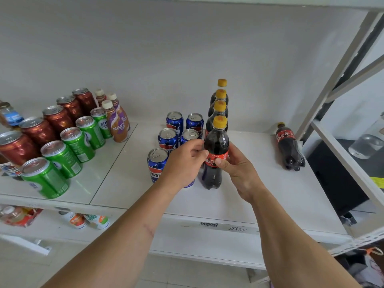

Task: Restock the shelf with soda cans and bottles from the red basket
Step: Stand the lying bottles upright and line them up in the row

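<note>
Both forearms reach up from the bottom edge toward the front cola bottle (pixel 216 154), which stands upright on the white shelf (pixel 270 196) at the head of a single-file row of yellow-capped cola bottles (pixel 219 104) running back toward 12 o'clock. The left hand (pixel 182 163) curls in from 9 o'clock with its fingertips pressed to the red label, and the right hand (pixel 239 169) closes on it from 3 o'clock, thumb laid across the label front, so the bottle is pinched at its waist between the two. Its base appears to rest on the shelf, though the hands hide whether any weight is on them. Just at 9 o'clock of the bottle stand the blue Pepsi cans (pixel 169 140) in two short files; the left hand's back lies across the nearest of them. Well off at 3 o'clock a lone cola bottle (pixel 289 148) stands near the shelf's back edge. Farther at 9 o'clock sit green cans (pixel 68 150), dark red cans (pixel 37 132) and Nescafé bottles (pixel 116 123). The red basket is not in view. As I judge it, the risk is a push: the bottle is tall and gripped low, so a nudge toward 12 o'clock could tip it into the row behind and topple them in a chain, while the left wrist drawing back could clip a Pepsi can.
</note>
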